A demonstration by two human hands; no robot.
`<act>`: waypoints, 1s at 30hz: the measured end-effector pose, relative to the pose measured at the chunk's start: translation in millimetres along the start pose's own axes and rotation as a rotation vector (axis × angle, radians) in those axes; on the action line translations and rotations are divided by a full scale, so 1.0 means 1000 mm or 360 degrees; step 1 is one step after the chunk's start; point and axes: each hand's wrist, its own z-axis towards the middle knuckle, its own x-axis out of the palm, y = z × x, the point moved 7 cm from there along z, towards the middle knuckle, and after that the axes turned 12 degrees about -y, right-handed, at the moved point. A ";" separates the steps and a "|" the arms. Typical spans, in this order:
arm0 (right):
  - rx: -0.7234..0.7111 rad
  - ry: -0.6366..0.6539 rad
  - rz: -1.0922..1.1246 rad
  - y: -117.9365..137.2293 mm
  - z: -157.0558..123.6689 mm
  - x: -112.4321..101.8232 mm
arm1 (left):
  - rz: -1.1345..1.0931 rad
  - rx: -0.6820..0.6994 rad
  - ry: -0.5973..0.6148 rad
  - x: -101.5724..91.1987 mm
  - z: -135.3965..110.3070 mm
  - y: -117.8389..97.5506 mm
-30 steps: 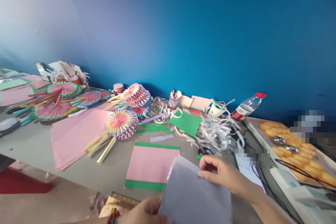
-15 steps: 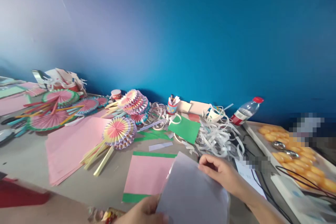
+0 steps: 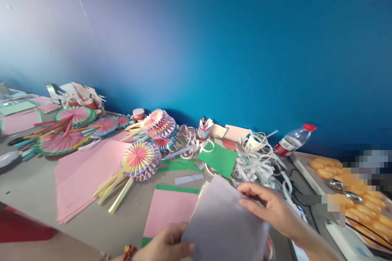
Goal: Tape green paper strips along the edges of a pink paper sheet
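Observation:
A stack of pale lavender paper point(image 3: 226, 220) lies tilted between my two hands at the lower middle, with a shiny, plastic-like left edge. My left hand point(image 3: 171, 240) closes on its lower left side, thumb on top and fingers partly hidden below. At the upper right edge, my right hand point(image 3: 266, 204) grips the stack between thumb and curled fingers. Partly under the stack is a pink sheet point(image 3: 168, 212) with green bands. Just beyond, a green sheet point(image 3: 219, 160) lies beside a heap of white paper strips point(image 3: 257, 163).
Pleated paper fans point(image 3: 140, 160) with yellow sticks lie left of centre, near pink sheets point(image 3: 82, 175). A red-capped bottle point(image 3: 294, 140) leans against the blue partition point(image 3: 232, 57). At right is a tray of orange, rounded items point(image 3: 364, 212) with spoons and black cables. A decorated cup point(image 3: 203, 130) holds small tools.
The camera view has shifted, so the table things sit slightly lower and farther right. Both hands still hold the paper stack; my right hand has moved a little right and down in view.

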 end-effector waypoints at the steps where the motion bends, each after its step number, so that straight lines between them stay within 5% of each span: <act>1: -0.0018 0.0006 -0.0037 0.004 0.001 -0.003 | 0.0031 0.0018 -0.0017 -0.002 0.001 -0.004; 13: -0.0296 -0.0226 -0.0508 0.051 0.007 -0.012 | -0.0106 0.0057 -0.0183 -0.012 0.019 -0.024; 21: -0.0559 -0.0386 -0.0375 0.056 0.017 -0.031 | -0.0033 0.0163 -0.0269 -0.022 0.028 -0.046; 30: -0.0951 -0.0541 -0.0346 0.085 0.030 -0.028 | -0.0090 0.0151 -0.0497 -0.041 0.027 -0.052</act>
